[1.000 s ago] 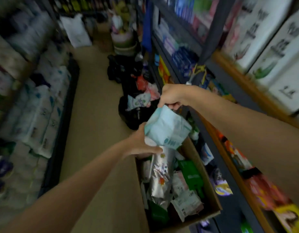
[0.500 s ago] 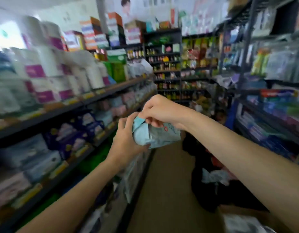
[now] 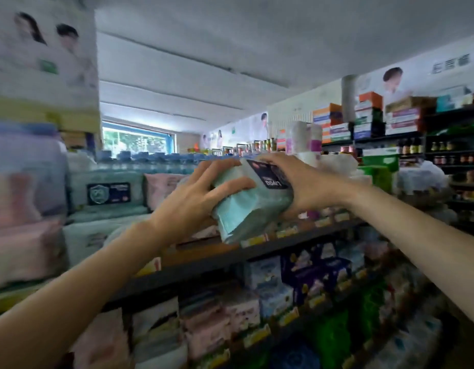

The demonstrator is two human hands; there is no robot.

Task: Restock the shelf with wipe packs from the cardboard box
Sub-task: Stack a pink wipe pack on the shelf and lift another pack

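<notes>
— Both hands on it? How far along?
— Yes: left hand (image 3: 201, 193) and right hand (image 3: 297, 182) clamp one teal wipe pack (image 3: 250, 209) between them, raised above the shelf (image 3: 257, 251) edge. Not yet placed; matching packs (image 3: 108, 193) sit left of the hands.

Two bare forearms in view, no sleeves, no watch/rings/gloves seen. Left hand (image 3: 193, 198) & right hand (image 3: 307, 187): slim fingers, short nails.

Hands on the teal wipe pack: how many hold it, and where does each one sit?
2. The left hand grips the teal wipe pack on its left side; the right hand grips its top right.
</notes>
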